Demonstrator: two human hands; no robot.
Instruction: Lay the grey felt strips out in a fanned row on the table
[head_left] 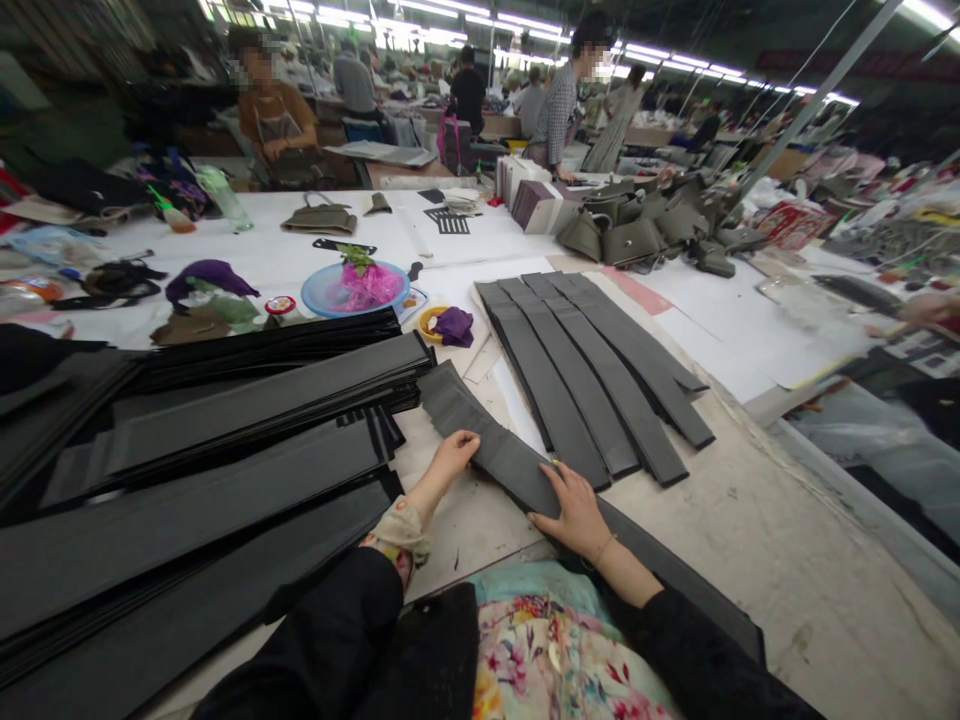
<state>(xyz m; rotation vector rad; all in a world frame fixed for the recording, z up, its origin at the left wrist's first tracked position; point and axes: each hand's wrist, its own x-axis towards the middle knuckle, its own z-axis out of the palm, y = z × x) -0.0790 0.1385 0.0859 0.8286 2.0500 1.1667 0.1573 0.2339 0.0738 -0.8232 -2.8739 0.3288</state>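
A long dark grey strip (495,445) lies slantwise on the worktable in front of me. My left hand (452,457) curls its fingers over the strip's left edge, gripping it. My right hand (574,510) lies flat on the strip nearer to me, fingers stretched out and pressing down. Several similar grey strips (592,375) lie fanned out side by side just beyond my right hand. A large heap of black and grey strips (225,440) covers the table to my left.
A blue bowl with pink material (355,288), a small yellow dish with purple cloth (447,325) and olive-green bags (637,235) stand farther back. Other people work at the far side. Another person's hand (926,305) shows at the right edge.
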